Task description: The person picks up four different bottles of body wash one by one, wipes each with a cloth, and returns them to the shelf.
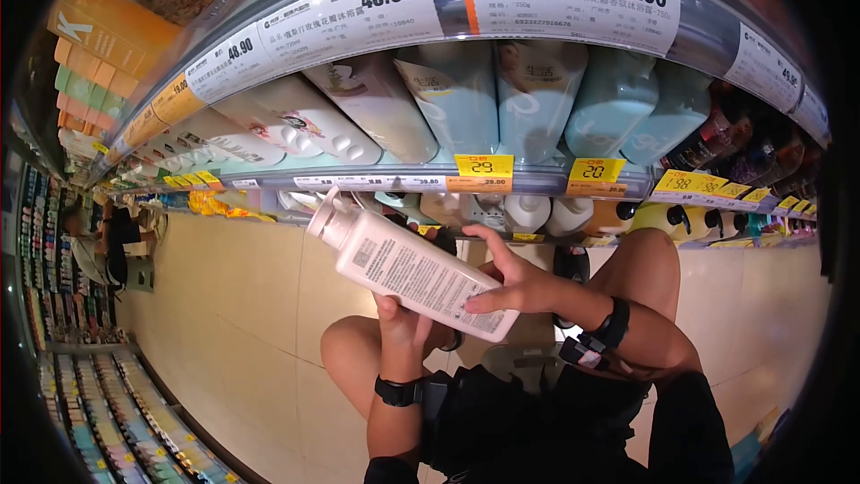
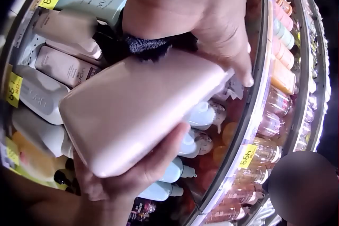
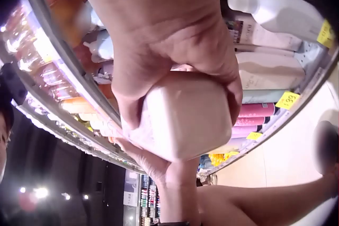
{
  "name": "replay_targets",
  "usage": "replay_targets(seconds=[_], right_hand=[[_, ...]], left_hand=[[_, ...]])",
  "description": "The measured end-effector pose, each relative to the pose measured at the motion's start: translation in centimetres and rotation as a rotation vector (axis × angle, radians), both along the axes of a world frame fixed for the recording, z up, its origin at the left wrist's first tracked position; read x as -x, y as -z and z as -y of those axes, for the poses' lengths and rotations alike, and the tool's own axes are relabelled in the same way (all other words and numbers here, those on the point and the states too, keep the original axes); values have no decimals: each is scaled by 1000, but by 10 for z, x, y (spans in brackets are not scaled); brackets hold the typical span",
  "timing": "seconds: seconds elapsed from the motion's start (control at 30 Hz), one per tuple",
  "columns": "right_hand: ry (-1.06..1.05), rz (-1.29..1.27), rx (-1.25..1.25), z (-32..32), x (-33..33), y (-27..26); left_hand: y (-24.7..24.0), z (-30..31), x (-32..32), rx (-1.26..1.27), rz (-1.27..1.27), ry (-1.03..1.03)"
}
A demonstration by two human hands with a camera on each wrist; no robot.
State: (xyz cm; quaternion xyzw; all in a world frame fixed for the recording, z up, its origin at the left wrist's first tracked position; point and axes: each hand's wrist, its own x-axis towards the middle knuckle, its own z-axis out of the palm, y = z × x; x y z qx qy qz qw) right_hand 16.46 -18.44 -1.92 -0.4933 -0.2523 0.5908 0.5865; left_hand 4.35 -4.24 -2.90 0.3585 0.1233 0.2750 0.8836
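Both hands hold a pale pink pump bottle, tilted in front of the lower shelf with its pump at the upper left. Its back label, with small print and a square code, faces up in the head view. My left hand grips the bottle from below, thumb at the near edge and the other fingers hidden under it. The right hand holds the base end, its thumb lying across the label. In the right wrist view the bottle's flat base shows between the right thumb and fingers.
Shelves carry rows of bottles, with light blue bottles just ahead and price tags along the shelf edge. Bent knees flank the hands over the tiled floor. Another person is far left.
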Motion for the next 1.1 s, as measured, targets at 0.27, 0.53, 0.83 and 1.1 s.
replay_targets(seconds=[0.27, 0.53, 0.83, 1.1], right_hand=[[272, 955, 6, -4, 6, 14], [-207, -570, 152, 11, 4, 16], [229, 926, 95, 1, 14, 10], [-22, -17, 2, 1, -1, 1]], left_hand=[[34, -8, 3, 59, -216, -220], [7, -10, -4, 88, 157, -6], [34, -5, 1, 105, -228, -256], [8, -8, 3, 264, 17, -132]])
